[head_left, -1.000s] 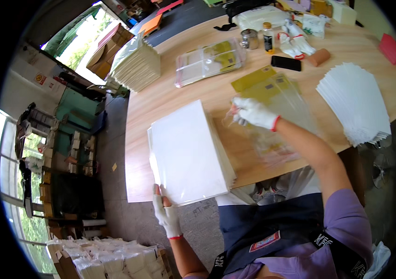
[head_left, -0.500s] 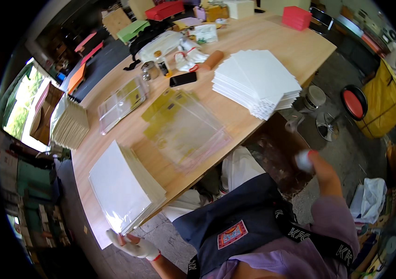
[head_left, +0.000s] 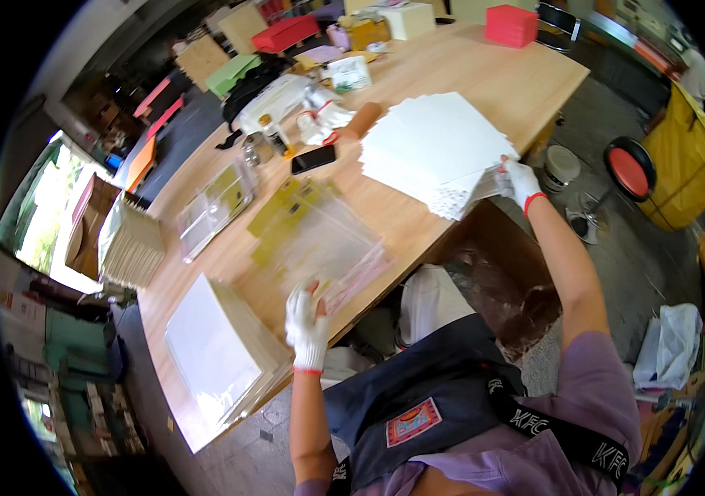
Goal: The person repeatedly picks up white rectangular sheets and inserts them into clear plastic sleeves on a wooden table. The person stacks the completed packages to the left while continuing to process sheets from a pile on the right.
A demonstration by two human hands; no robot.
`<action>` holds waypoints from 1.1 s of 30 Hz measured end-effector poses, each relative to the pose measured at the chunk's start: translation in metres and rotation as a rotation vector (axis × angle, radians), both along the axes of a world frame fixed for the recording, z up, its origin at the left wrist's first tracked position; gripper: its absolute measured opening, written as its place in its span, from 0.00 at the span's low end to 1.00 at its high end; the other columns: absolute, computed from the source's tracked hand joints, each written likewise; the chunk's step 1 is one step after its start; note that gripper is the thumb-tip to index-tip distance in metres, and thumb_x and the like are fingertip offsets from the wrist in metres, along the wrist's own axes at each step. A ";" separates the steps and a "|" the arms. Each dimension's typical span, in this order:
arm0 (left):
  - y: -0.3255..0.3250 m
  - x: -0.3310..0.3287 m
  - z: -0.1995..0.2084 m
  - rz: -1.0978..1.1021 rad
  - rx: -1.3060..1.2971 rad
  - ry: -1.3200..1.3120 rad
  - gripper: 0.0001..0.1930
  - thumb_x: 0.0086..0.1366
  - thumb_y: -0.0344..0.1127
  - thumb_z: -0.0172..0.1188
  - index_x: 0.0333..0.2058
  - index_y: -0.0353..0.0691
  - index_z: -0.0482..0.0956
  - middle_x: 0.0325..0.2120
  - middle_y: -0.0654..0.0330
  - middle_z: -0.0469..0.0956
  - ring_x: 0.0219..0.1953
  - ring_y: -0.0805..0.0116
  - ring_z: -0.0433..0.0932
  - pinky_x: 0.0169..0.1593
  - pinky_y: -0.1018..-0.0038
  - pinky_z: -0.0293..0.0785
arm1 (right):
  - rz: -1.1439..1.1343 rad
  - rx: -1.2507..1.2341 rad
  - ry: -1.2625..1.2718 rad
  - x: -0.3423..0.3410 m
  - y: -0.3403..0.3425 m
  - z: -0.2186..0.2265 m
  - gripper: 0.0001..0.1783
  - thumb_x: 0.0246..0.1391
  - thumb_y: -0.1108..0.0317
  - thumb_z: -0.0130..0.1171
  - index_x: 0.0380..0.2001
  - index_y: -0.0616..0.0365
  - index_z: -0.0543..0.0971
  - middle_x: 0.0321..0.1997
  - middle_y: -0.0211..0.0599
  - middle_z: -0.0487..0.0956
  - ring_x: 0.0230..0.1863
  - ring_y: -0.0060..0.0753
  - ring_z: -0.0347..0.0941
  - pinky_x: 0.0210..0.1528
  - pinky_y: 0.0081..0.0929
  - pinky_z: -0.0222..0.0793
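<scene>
Head view, only one I've got. Left hand (head_left: 307, 318), white knit glove, lies flat with fingers spread on the near edge of a stack of clear plastic sleeve bags with a pinkish seal strip (head_left: 327, 248), pinning it to the light wooden tabletop (head_left: 485, 62). Pressing rather than gripping, as far as I can tell.

Right hand (head_left: 519, 180), same glove with a red cuff, is stretched out to the near right corner of the fanned pile of white paper sheets (head_left: 439, 149). Fingers are curled at the sheet edges, looks like a pinch on one or a few sheets; can't tell how many.

My read of the step: picking a sheet off the white pile while the left hand keeps a bag steady to receive it. The next move calls for separating a single sheet cleanly, carrying it across to the bags, and the left hand opening a bag mouth. The sheet must go in square or it will snag.

Elsewhere on the tabletop: a thick block of white sheets in clear wrap (head_left: 220, 355) left of the left hand, a black phone (head_left: 313, 159) beyond the bags, a red box (head_left: 511, 25) at the far end.
</scene>
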State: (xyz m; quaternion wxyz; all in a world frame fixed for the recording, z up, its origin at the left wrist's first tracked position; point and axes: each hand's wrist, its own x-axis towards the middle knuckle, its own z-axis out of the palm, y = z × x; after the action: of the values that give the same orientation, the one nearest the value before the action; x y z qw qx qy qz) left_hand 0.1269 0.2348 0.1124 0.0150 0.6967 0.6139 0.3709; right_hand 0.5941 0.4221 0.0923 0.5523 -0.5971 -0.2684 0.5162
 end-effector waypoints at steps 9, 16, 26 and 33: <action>0.078 -0.010 -0.030 0.109 -0.374 0.333 0.18 0.55 0.40 0.56 0.45 0.45 0.73 0.43 0.54 0.74 0.48 0.53 0.71 0.50 0.61 0.68 | -0.106 0.037 -0.023 -0.005 0.008 -0.001 0.09 0.47 0.61 0.64 0.25 0.54 0.78 0.15 0.23 0.70 0.11 0.14 0.61 0.10 0.15 0.52; 0.108 -0.006 -0.029 0.366 -0.673 0.466 0.17 0.50 0.37 0.60 0.41 0.48 0.72 0.38 0.56 0.75 0.44 0.55 0.74 0.43 0.61 0.73 | -0.261 0.348 0.299 -0.019 0.003 0.003 0.11 0.54 0.60 0.51 0.38 0.53 0.71 0.27 0.31 0.74 0.18 0.25 0.70 0.13 0.19 0.64; 0.095 -0.038 -0.051 0.272 -0.156 0.332 0.11 0.48 0.31 0.58 0.33 0.50 0.76 0.32 0.60 0.75 0.36 0.59 0.76 0.35 0.63 0.73 | 0.216 0.304 0.309 -0.061 -0.093 0.029 0.24 0.49 0.66 0.52 0.49 0.63 0.65 0.44 0.38 0.74 0.33 0.29 0.75 0.32 0.26 0.74; 0.048 -0.015 -0.032 0.319 -0.306 0.162 0.11 0.50 0.30 0.56 0.35 0.51 0.76 0.34 0.58 0.73 0.30 0.54 0.77 0.30 0.61 0.73 | 0.575 -0.009 0.396 -0.113 -0.153 0.006 0.22 0.49 0.65 0.50 0.47 0.66 0.69 0.36 0.36 0.77 0.34 0.27 0.74 0.35 0.22 0.71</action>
State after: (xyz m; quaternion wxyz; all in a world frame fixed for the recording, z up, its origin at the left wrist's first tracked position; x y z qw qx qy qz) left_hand 0.1115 0.2828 0.0803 0.0125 0.6078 0.7646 0.2141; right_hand 0.4813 0.2688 0.0983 0.4229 -0.3877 -0.3110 0.7577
